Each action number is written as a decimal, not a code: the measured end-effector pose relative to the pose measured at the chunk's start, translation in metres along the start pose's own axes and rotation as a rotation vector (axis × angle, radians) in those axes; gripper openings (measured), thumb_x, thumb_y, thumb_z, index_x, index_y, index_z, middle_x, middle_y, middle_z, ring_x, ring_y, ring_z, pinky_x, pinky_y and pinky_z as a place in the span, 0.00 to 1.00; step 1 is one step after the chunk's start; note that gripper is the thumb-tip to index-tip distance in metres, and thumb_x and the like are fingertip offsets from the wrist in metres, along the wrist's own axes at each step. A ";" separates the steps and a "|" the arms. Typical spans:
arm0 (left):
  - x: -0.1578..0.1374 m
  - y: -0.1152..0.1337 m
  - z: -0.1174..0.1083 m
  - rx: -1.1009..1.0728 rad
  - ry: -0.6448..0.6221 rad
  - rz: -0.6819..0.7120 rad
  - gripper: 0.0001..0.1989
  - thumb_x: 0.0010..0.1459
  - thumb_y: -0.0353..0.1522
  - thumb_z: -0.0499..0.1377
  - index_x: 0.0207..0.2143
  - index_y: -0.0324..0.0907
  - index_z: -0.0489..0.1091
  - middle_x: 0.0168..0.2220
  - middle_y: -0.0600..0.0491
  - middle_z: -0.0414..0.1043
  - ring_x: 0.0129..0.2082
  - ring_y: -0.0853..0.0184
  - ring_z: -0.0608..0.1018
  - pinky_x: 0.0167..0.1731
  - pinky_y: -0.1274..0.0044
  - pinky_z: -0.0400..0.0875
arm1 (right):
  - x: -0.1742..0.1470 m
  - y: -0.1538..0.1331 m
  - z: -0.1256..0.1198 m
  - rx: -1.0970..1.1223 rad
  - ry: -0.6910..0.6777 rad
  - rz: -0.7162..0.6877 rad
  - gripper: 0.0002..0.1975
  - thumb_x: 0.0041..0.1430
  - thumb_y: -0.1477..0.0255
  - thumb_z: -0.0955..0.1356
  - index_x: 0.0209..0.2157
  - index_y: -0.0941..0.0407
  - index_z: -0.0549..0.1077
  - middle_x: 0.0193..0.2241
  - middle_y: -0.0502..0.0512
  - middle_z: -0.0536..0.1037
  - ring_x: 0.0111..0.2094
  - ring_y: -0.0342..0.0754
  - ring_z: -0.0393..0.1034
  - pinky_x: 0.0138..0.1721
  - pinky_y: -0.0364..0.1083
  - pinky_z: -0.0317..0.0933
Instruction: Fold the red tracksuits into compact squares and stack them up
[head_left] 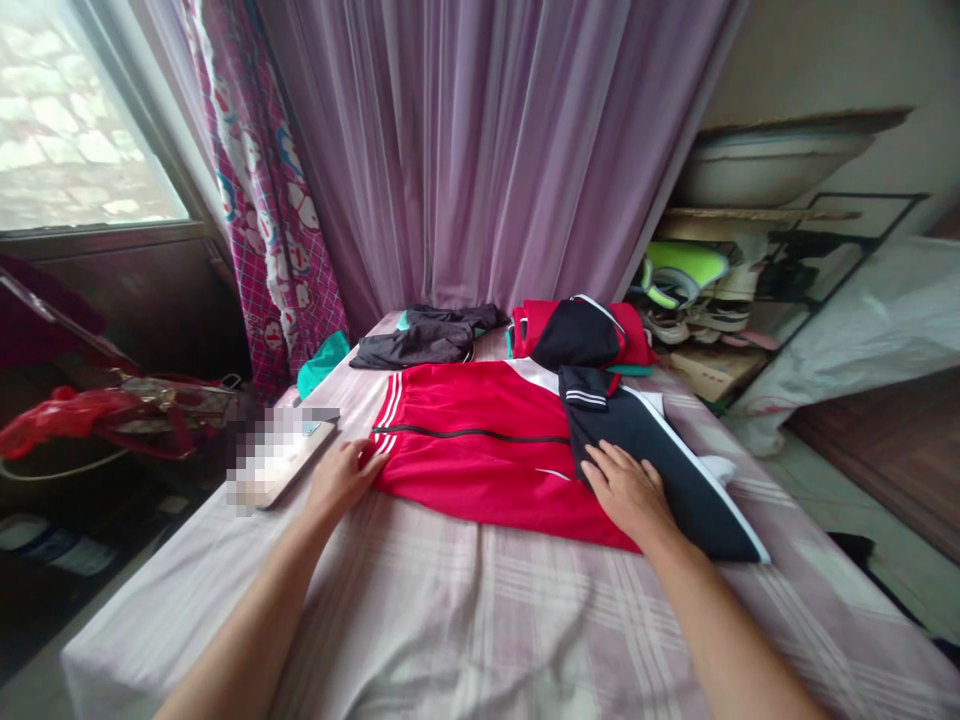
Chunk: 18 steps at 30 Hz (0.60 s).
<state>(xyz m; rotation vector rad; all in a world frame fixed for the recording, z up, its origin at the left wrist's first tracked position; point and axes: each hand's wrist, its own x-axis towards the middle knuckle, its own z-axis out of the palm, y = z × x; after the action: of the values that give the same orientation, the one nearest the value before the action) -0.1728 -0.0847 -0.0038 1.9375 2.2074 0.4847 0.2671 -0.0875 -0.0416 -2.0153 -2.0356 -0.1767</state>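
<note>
A red track jacket [465,400] with a black front zipper lies flat, its striped hem toward the left and a black sleeve [660,460] folded across its right part. At the hem's near corner is my left hand [345,478], its fingers closed on the striped edge. My right hand [626,488] rests palm down with fingers spread, over the border between the red body and the black sleeve. The sleeve's striped cuff [585,398] lies near the jacket's shoulder.
Behind the jacket are a dark folded garment [420,340] and a red and black clothing stack [577,330]. A phone-like object [292,465], partly blurred, lies at left on the checked sheet [480,620]. Shoe shelves [720,300] stand at right; purple curtains [480,150] hang behind.
</note>
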 end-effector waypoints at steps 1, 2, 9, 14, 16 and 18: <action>-0.001 0.002 0.000 0.040 0.009 -0.017 0.24 0.60 0.49 0.53 0.45 0.43 0.76 0.45 0.45 0.78 0.44 0.57 0.79 0.44 0.71 0.70 | -0.002 0.003 0.001 0.004 0.029 -0.005 0.24 0.68 0.65 0.55 0.56 0.53 0.74 0.60 0.62 0.71 0.61 0.56 0.64 0.59 0.63 0.56; -0.002 0.005 -0.001 0.075 0.011 -0.036 0.23 0.60 0.50 0.53 0.43 0.43 0.76 0.44 0.45 0.78 0.44 0.57 0.79 0.43 0.71 0.70 | -0.003 0.007 0.002 0.009 0.054 -0.012 0.24 0.68 0.64 0.56 0.56 0.53 0.74 0.60 0.62 0.72 0.61 0.56 0.65 0.58 0.62 0.57; -0.012 0.018 -0.006 0.100 0.118 -0.073 0.20 0.62 0.47 0.51 0.35 0.43 0.73 0.41 0.46 0.78 0.44 0.57 0.78 0.37 0.73 0.66 | -0.013 0.015 0.003 0.017 0.074 -0.041 0.22 0.68 0.64 0.57 0.56 0.51 0.74 0.59 0.61 0.73 0.59 0.57 0.66 0.58 0.62 0.57; -0.022 0.018 -0.012 0.034 0.144 -0.178 0.20 0.64 0.48 0.47 0.35 0.44 0.70 0.33 0.50 0.78 0.37 0.59 0.80 0.35 0.73 0.65 | -0.018 0.004 -0.014 -0.019 -0.070 0.031 0.24 0.69 0.63 0.56 0.60 0.51 0.70 0.62 0.59 0.69 0.62 0.55 0.62 0.61 0.63 0.53; -0.022 0.015 -0.014 0.072 0.086 -0.206 0.19 0.63 0.48 0.49 0.37 0.44 0.71 0.36 0.48 0.79 0.41 0.56 0.80 0.40 0.71 0.66 | -0.020 0.000 -0.019 -0.035 -0.143 0.066 0.25 0.69 0.63 0.56 0.61 0.51 0.69 0.64 0.58 0.67 0.64 0.55 0.60 0.62 0.64 0.52; -0.020 0.014 -0.015 0.095 0.041 -0.224 0.19 0.63 0.47 0.50 0.40 0.44 0.71 0.40 0.47 0.80 0.45 0.53 0.79 0.44 0.67 0.66 | -0.021 -0.003 -0.021 -0.041 -0.176 0.087 0.25 0.69 0.62 0.55 0.62 0.52 0.67 0.65 0.58 0.65 0.65 0.55 0.57 0.63 0.64 0.50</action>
<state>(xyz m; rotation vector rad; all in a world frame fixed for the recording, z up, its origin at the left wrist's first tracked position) -0.1621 -0.1052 0.0135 1.7069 2.4767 0.3947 0.2658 -0.1140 -0.0268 -2.2107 -2.0550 -0.0239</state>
